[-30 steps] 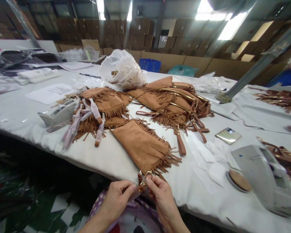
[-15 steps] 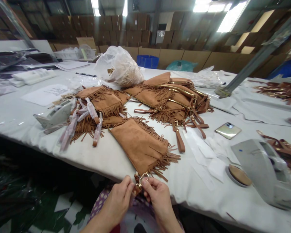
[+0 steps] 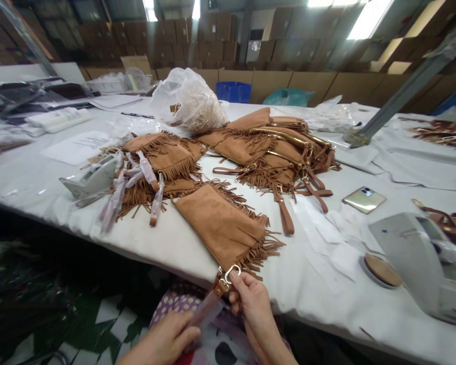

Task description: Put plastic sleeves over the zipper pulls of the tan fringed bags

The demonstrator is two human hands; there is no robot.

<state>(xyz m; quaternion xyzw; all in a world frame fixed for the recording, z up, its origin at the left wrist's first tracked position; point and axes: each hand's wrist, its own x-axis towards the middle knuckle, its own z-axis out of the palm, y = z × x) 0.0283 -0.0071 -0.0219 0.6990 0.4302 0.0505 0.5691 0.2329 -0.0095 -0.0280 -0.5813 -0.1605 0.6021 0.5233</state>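
A tan suede fringed bag lies at the near edge of the white table. A gold ring and clasp hang from its near corner. My right hand pinches that metal ring between thumb and fingers. A brown strap, partly wrapped in clear film, runs down from the clasp. My left hand is closed on the strap's lower end, below the table edge.
Two heaps of tan fringed bags lie mid-table, the left one with wrapped straps. A plastic bag stands behind them. A phone, grey tape dispensers and paper sheets lie around. Cardboard boxes line the back.
My left hand has slid down and left along the strap, away from the clasp, pulling it out straight. My right hand stays pinched on the ring.
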